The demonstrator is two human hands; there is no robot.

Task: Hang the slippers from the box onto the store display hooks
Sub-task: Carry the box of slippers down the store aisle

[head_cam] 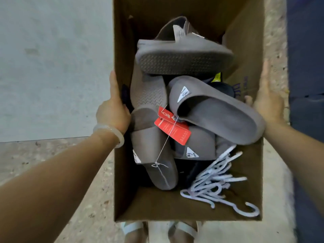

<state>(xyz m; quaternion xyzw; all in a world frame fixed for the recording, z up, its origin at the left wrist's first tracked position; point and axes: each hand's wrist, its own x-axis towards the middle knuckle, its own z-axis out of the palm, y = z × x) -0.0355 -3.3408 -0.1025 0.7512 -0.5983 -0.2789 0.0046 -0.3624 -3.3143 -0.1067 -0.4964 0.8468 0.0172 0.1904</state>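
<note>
An open cardboard box [175,206] fills the middle of the head view. Several grey slide slippers [217,118] lie piled inside it, one with a red tag [172,128] on a white string. A bundle of white plastic hangers [215,183] lies in the box's near right corner. My left hand [112,109] grips the box's left wall, fingers curled over the rim into the box. My right hand [268,100] presses flat against the outside of the right wall, thumb at the rim. No display hooks are in view.
A pale grey wall [52,67] stands to the left, with speckled concrete floor [52,160] below. A dark blue surface [306,67] runs along the right edge. My feet in white sandals [157,230] show under the box's near edge.
</note>
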